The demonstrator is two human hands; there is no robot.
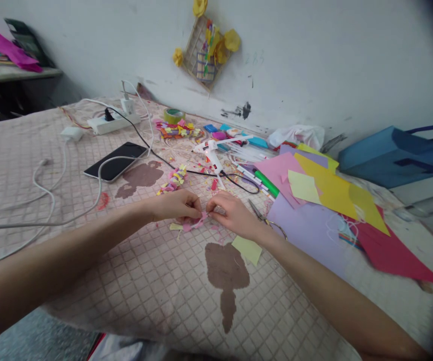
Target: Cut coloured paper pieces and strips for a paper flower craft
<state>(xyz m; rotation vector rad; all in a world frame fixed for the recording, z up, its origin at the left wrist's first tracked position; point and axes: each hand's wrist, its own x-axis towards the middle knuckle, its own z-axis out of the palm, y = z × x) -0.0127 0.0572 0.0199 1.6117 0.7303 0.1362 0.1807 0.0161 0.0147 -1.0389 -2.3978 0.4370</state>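
My left hand [176, 204] is closed in a pinch on a small pink paper strip [201, 219], low over the middle of the table. Facing it, my right hand [229, 211] has thumb and fingertips pinched at the strip's other end; the exact grip is too small to see clearly. Small pink and pale yellow paper bits [176, 227] lie just under the left fingers. Behind the left hand rests a bundle of pink, yellow and purple paper curls [173, 179]. Scissors [265, 219] and a pale yellow paper piece [247, 249] lie close to my right wrist.
A white hot glue gun [210, 153] stands beyond the hands, its black cable crossing the cloth. To the left are a tablet [115, 160], a power strip [113, 123] and white cables. Coloured paper sheets [325, 185], a green marker [267, 183] and a blue bag [393, 155] lie right.
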